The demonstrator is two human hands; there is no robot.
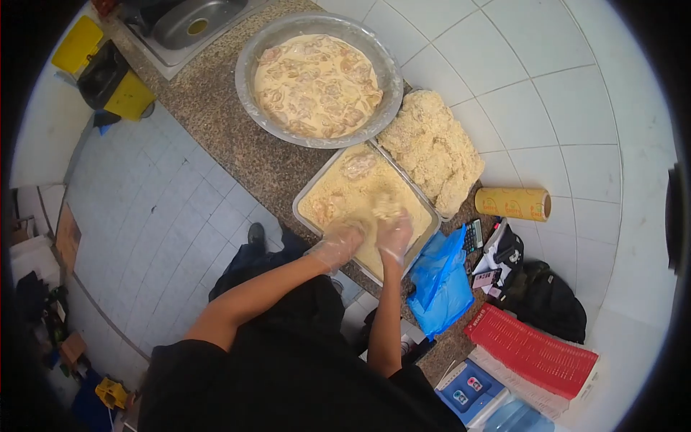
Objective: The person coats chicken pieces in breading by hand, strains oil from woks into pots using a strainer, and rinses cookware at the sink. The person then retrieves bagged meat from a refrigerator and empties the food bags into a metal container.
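A rectangular metal tray (312,189) of pale crumbs lies on the counter before me. Both my hands are in clear plastic gloves. My left hand (342,243) rests in the crumbs at the tray's near side, its fingers curled and partly hidden. Beside it, my right hand (394,236) grips a blurred, crumb-coated meat piece (387,207) at its fingertips. Two battered meat pieces lie in the crumbs: one piece (358,166) at the far end, another piece (327,208) near my left hand. Coated pieces (433,144) are heaped beside the tray, by the wall.
Behind the tray stands a big metal bowl (247,79) of battered meat. A sink (201,27) lies further along the counter. Right of the tray are a blue plastic bag (441,284), a film roll (512,204), a phone (486,279), a black bag (543,299) and a red printed sheet (533,351).
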